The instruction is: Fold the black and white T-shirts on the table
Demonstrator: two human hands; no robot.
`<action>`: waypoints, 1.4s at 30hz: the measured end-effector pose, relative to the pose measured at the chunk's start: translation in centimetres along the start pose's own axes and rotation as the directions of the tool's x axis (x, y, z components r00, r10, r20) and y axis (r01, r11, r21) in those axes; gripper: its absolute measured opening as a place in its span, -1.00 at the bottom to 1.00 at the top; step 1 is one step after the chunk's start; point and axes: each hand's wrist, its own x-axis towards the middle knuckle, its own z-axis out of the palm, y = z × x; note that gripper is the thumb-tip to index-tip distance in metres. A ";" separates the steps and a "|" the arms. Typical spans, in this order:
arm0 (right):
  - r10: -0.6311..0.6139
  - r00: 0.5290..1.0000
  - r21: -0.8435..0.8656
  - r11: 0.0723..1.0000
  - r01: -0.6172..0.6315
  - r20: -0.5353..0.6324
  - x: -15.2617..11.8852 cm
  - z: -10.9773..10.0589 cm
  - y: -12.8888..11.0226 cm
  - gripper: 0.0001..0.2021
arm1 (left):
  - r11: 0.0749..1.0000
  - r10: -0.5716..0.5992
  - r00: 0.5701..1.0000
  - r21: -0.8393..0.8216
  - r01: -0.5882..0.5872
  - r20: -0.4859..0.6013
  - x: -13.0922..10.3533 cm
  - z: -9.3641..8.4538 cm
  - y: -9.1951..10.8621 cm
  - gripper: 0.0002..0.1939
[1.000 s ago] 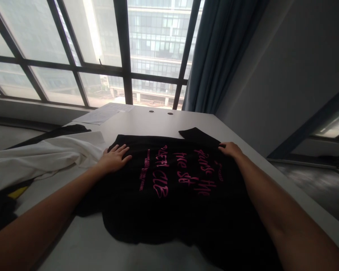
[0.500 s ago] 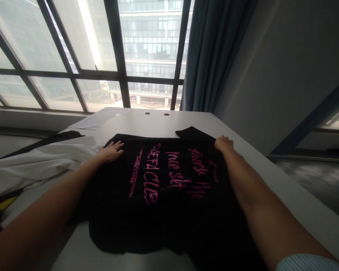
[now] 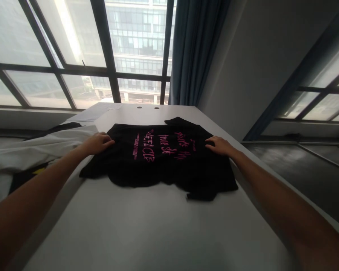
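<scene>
A black T-shirt (image 3: 164, 169) with pink lettering lies spread sideways on the white table (image 3: 147, 229), its front edge wavy. At its left edge, my left hand (image 3: 99, 143) has its fingers curled and closed on the fabric. My right hand (image 3: 219, 145) is closed on the cloth near the right side, fingers bent just beyond the lettering. One sleeve points to the far side, and another part of the shirt sticks out toward me at the right. The fabric under both palms is hidden.
White cloth (image 3: 59, 145) is heaped left of the shirt, with a black garment (image 3: 25, 177) bearing a yellow patch beneath it. Paper (image 3: 93, 111) rests at the far left corner. Windows (image 3: 138, 45) and a blue curtain (image 3: 197, 49) stand behind the table.
The T-shirt has moved away from me and lies flatter, baring the near tabletop. My left fingers went from spread to curled. The view has turned a little right.
</scene>
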 end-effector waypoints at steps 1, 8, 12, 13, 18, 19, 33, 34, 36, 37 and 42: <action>-0.001 1.000 0.065 0.998 0.001 -0.008 -1.3 -0.9 -0.6 -0.63 | 0.999 -0.023 0.999 -0.025 0.023 -0.028 -0.8 -0.5 0.6 -0.43; -0.041 0.959 0.536 0.836 -0.121 0.281 -8.4 -5.9 -6.3 -0.61 | 0.963 -0.147 0.957 -0.183 0.196 0.251 -7.7 -2.0 6.0 -0.32; -0.228 0.864 0.623 0.772 -0.121 0.450 -11.9 -7.3 -7.8 -0.58 | 0.967 -0.039 0.959 -0.231 0.107 0.280 -10.7 -1.0 6.2 -0.34; -0.281 0.848 0.646 0.758 -0.091 0.449 -12.5 -7.4 -7.9 -0.54 | 0.970 -0.012 0.977 -0.235 0.063 0.213 -11.1 -0.4 6.0 -0.34; -0.371 0.837 0.612 0.789 0.055 0.403 -13.2 -6.7 -8.7 -0.15 | 0.997 0.048 0.999 -0.053 -0.047 0.005 -10.8 2.5 6.3 -0.22; -0.363 0.845 0.596 0.800 0.067 0.393 -13.0 -6.3 -9.1 -0.09 | 1.000 0.027 1.000 -0.005 -0.027 -0.004 -10.4 3.0 6.8 -0.22; -0.216 0.963 0.613 0.744 0.268 -0.159 -11.2 -4.8 -10.5 -0.72 | 0.991 0.074 0.983 -0.099 -0.092 -0.170 -8.4 4.1 9.9 -0.73; -0.155 0.970 0.631 0.737 0.241 -0.189 -11.2 -5.0 -9.9 -0.71 | 0.986 0.050 0.981 -0.150 -0.079 -0.186 -8.6 3.5 9.6 -0.71; -0.039 0.973 0.695 0.694 0.189 -0.226 -11.4 -5.6 -8.6 -0.66 | 0.970 -0.009 0.970 -0.236 -0.050 -0.243 -9.1 2.0 9.1 -0.65; 0.011 0.973 0.740 0.651 0.167 -0.230 -11.5 -5.9 -8.0 -0.63 | 0.959 -0.037 0.958 -0.280 -0.046 -0.284 -9.4 1.1 8.9 -0.62; 0.041 0.990 0.914 0.391 0.109 -0.136 -13.1 -7.8 -6.1 -0.52 | 0.857 -0.058 0.926 -0.495 -0.145 -0.372 -11.0 -2.8 8.3 -0.54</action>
